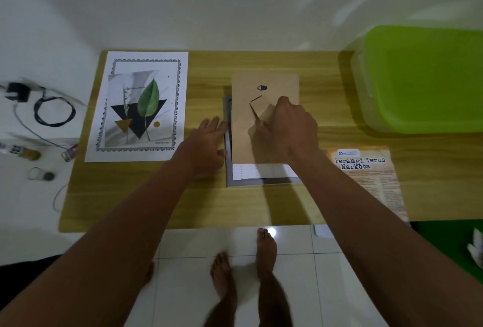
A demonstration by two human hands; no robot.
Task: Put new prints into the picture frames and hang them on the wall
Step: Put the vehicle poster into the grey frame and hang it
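A grey picture frame [243, 182] lies face down mid-way along a wooden table [209, 204], with its brown backing board [243, 123] facing up. The left hand [209, 141] rests flat with straight fingers against the frame's left edge. The right hand [290, 128] pinches the board's stand flap [264, 113], and a leaf print [141, 107] lies to the left.

Both arms reach forward: left hand [209, 145] flat with fingers [212, 124] straight, right hand [292, 128] curled.

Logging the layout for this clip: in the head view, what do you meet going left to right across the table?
leaf print → left hand → frame with its backing board → pamphlet
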